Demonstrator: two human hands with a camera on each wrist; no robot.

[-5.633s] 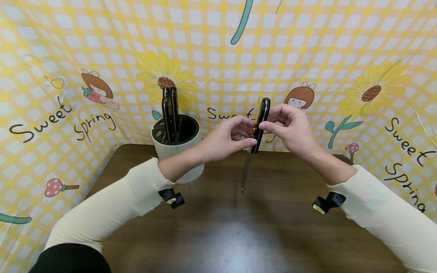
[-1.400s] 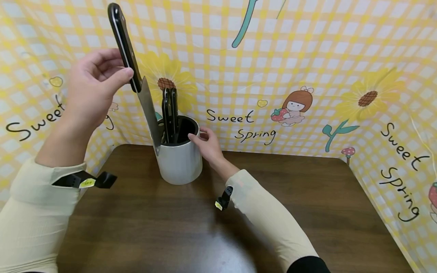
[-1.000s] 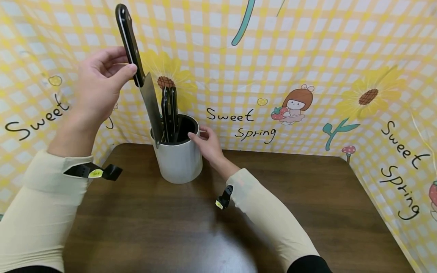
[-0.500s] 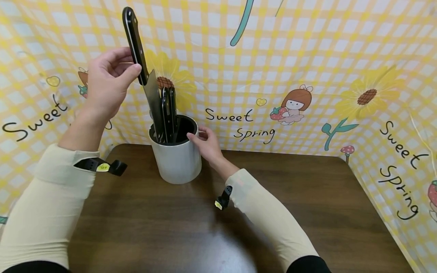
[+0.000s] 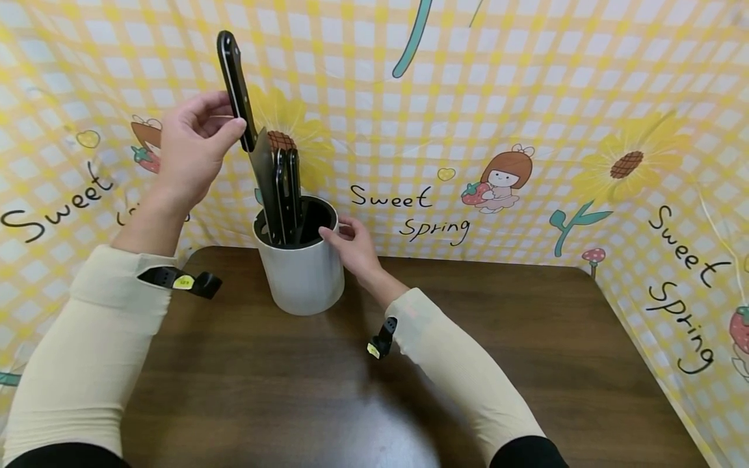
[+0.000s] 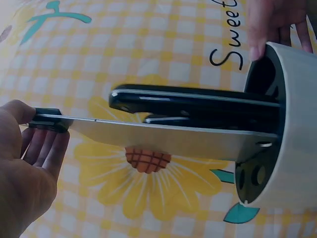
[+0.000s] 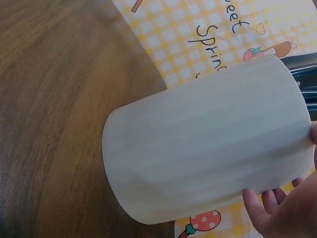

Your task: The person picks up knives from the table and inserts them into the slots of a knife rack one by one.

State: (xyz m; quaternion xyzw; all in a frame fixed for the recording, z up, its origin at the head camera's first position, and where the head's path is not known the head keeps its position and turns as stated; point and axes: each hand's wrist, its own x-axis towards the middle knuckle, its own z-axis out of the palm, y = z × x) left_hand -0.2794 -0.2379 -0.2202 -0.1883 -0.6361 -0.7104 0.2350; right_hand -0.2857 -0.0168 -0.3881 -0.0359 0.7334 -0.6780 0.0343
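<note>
My left hand [image 5: 196, 146] pinches a large kitchen knife [image 5: 235, 88] by its black riveted handle, thumb on the near side. Its broad steel blade [image 6: 163, 139] points down, slightly tilted, the lower end at the slotted black insert of a white round knife holder [image 5: 301, 279]. How deep the tip sits is hard to tell. My right hand [image 5: 354, 250] grips the holder's right side, thumb over the rim and fingers against the outer wall [image 7: 208, 144]. Several black-handled knives [image 5: 287, 188] stand in the holder, right beside the blade.
Dark brown wooden table [image 5: 497, 364] under the holder. Behind and at both sides hangs a yellow checked cloth [image 5: 374, 97] with printed flowers and figures. Each sleeve carries a small black wrist camera [image 5: 383, 338].
Earlier both hands held a knife over the table's middle; my right hand has since moved to the holder. The left hand has shifted right and lately lowered, bringing the blade into the holder's mouth.
</note>
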